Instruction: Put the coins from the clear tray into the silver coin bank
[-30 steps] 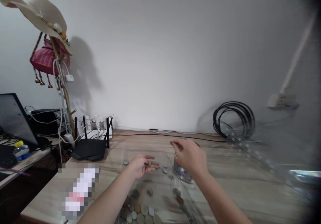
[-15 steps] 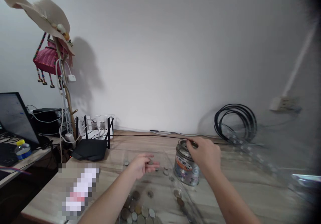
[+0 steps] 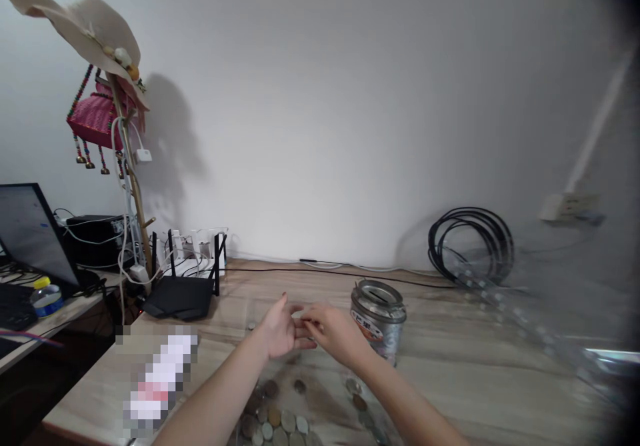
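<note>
My left hand (image 3: 278, 331) is held palm up over the table, thumb raised and fingers stretched out flat. The fingertips of my right hand (image 3: 334, 331) are pinched together on the left hand's fingers; what they pinch is hidden. Just right of my right hand stands a silver tin money box (image 3: 379, 318) with a slot in its lid, upright and untouched. Several coins (image 3: 280, 421) lie loose on a clear plastic sheet (image 3: 320, 366) below my hands, near the table's front edge.
A black router (image 3: 179, 295) and white power strips sit at the back left beside a stand with a hat (image 3: 90, 29) and a pink bag. A coil of black cable (image 3: 470, 243) leans on the wall at the right. A laptop and bottle (image 3: 46, 297) are on the left desk.
My right hand has left the top of the tin and come back left to my left hand's fingers. The left hand has stayed in place and opened a little.
</note>
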The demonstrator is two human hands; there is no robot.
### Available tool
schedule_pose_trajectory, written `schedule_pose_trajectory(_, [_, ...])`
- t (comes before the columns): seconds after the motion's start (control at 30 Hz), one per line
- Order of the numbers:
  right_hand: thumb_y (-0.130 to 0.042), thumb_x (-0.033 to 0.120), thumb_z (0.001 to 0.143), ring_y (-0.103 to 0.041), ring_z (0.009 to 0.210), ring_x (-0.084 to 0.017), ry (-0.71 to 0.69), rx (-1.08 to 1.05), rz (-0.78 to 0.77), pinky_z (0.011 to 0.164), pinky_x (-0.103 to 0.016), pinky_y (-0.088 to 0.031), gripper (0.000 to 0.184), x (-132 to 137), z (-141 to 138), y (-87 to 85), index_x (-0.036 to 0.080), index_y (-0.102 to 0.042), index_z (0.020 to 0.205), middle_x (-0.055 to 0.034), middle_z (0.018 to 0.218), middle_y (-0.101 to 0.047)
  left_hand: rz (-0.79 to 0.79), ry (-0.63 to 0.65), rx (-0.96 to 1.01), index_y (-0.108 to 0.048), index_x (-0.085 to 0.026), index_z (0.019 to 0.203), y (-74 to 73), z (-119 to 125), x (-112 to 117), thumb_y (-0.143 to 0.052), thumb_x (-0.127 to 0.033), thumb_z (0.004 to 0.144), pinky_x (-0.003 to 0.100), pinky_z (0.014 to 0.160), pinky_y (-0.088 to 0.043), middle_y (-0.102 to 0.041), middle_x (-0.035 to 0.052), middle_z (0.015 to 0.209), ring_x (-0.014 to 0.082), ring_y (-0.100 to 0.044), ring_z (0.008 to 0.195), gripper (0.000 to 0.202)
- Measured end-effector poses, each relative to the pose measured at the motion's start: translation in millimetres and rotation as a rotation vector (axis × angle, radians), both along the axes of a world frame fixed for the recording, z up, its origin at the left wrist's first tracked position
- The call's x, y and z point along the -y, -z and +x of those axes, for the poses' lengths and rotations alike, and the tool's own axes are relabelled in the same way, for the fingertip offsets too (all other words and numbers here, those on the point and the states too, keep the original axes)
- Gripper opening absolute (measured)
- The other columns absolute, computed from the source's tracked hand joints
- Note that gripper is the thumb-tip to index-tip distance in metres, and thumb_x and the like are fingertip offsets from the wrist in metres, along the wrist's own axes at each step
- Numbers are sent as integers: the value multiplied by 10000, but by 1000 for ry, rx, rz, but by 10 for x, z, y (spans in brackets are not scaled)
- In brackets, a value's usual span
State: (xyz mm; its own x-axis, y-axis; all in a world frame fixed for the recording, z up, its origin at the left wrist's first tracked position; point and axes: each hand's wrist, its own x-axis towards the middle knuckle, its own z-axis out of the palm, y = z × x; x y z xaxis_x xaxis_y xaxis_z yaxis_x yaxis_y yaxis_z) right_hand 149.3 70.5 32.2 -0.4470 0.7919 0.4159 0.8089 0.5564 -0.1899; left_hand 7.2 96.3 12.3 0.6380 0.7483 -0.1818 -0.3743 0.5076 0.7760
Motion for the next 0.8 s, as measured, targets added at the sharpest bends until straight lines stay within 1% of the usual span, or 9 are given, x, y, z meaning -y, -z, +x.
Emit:
schedule_pose_trajectory(0.1, [-338, 255, 789, -535, 756, -152, 131, -49, 140, 644, -243, -355, 279, 22, 188, -131, 229, -614, 822, -29, 806, -625, 77, 59, -9, -418, -183, 1052, -17, 0, 28, -264, -616, 734, 365, 696, -395, -575, 98, 871, 209, -563, 791, 558])
schedule_pose_trajectory(0.23, [-339, 311, 791, -515, 850, -192, 547, -166, 403, 665, -268, -356, 314, 12, 660, -359, 196, -617, 878, -73, 859, -620, 156, 26, -146, -470, -149, 1041, -50, 8, 62, -296, -598, 735, 350, 711, -395, -570, 132, 968, 217, -545, 864, 571])
schedule_pose_trajectory(0.33, [-365, 356, 761, -534, 774, -211, 768, -168, 292, 548, -268, -338, 323, -54, 979, -423, 201, -645, 808, -85, 786, -626, 174, -9, -231, -520, -123, 974, -59, 17, 72, -297, -573, 746, 331, 704, -404, -567, 135, 980, 205, -540, 857, 551])
schedule_pose_trajectory(0.43, [-423, 387, 712, -548, 676, -194, 749, -198, 90, 476, -250, -309, 278, -135, 1128, -381, 247, -658, 762, -53, 746, -638, 193, -39, -311, -542, -123, 929, -56, 31, 79, -310, -516, 767, 309, 679, -412, -570, 125, 966, 186, -542, 832, 484])
schedule_pose_trajectory(0.5, [-441, 401, 697, -546, 665, -192, 721, -206, 74, 474, -250, -314, 261, -173, 1139, -340, 270, -661, 748, -39, 744, -640, 213, -32, -367, -550, -126, 920, -48, 45, 83, -323, -487, 770, 299, 675, -412, -574, 120, 955, 176, -545, 825, 452])
schedule_pose_trajectory(0.57, [-443, 412, 700, -540, 706, -202, 700, -198, 165, 508, -265, -344, 268, -190, 1110, -311, 262, -662, 737, -43, 747, -636, 255, -36, -448, -552, -130, 934, -28, 60, 84, -315, -489, 769, 301, 695, -410, -579, 116, 955, 177, -546, 843, 461])
schedule_pose_trajectory(0.63, [-438, 402, 717, -525, 757, -207, 647, -203, 326, 589, -290, -381, 277, -186, 1058, -298, 234, -655, 759, -51, 764, -630, 372, -98, -605, -555, -137, 952, 9, 71, 75, -321, -473, 767, 306, 745, -398, -581, 106, 982, 181, -535, 893, 449])
schedule_pose_trajectory(0.73, [-421, 307, 752, -504, 810, -186, 478, -280, 589, 731, -306, -392, 265, -160, 945, -290, 192, -622, 881, -58, 832, -613, 713, -186, -895, -573, -149, 953, 79, 58, 34, -376, -386, 750, 289, 839, -354, -571, 79, 1046, 178, -498, 975, 369])
schedule_pose_trajectory(0.8, [-409, 242, 757, -500, 833, -166, 323, -337, 669, 779, -292, -387, 274, -144, 823, -277, 178, -597, 946, -63, 873, -598, 902, -167, -1022, -569, -151, 977, 111, 31, -6, -370, -339, 748, 279, 878, -327, -567, 71, 1065, 175, -484, 1001, 357])
